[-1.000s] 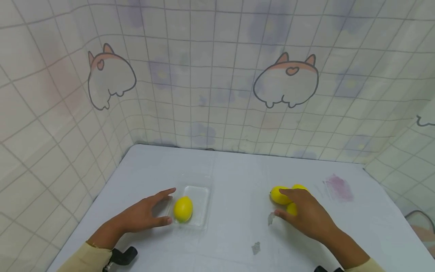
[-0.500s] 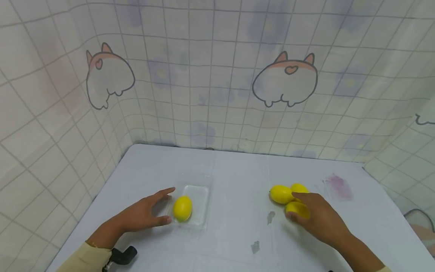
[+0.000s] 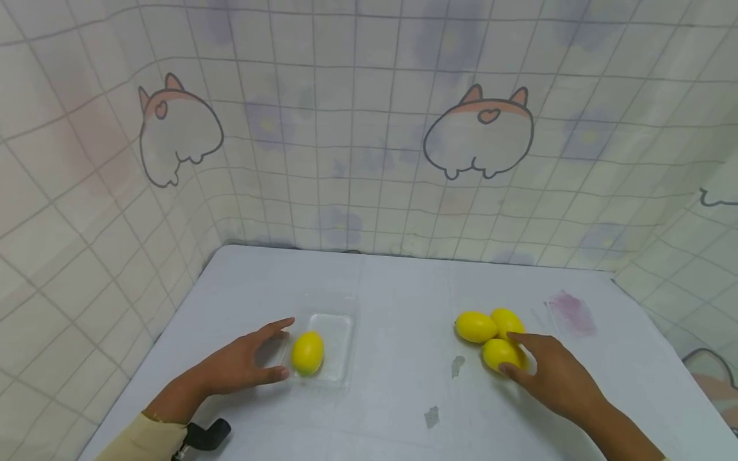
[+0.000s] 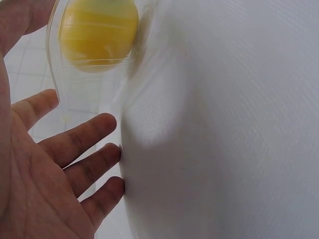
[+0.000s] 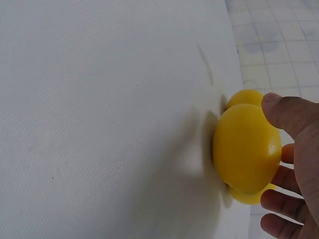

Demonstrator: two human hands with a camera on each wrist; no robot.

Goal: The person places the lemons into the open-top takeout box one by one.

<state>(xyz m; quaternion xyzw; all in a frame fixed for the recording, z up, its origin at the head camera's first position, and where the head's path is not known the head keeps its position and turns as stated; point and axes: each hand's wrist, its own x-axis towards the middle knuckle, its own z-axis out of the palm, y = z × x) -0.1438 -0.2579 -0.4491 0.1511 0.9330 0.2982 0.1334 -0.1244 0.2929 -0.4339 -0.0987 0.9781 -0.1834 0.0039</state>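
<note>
Right hand sits on the nearest lemon of a cluster of three, thumb and fingers starting to wrap it; wrist view shows the thumb over the top and the fingers underneath, so it reads as a light grip, not yet a firm one. The cluster sits toward the right side of the bench, short of the pink stain. The other two lemons touch the held one.

Left hand lies flat and relaxed, fingers straight, against the left wall of the clear plastic tray, left of bench centre. One lemon in the tray rests at its near-left part, just beside the fingertips.

Risks, as I judge them:
- Grip is shallow. The lemon is smooth and rounded, so it could squirt out of the fingers on lifting.
- The neighbours are touching, so pulling one away may roll the other two toward the right or far edge.
- The tray looks thin and light. It could skid or tip if a lemon lands hard or the left hand lets go of the wall.
- The lemon already in the tray could roll on impact.
</note>
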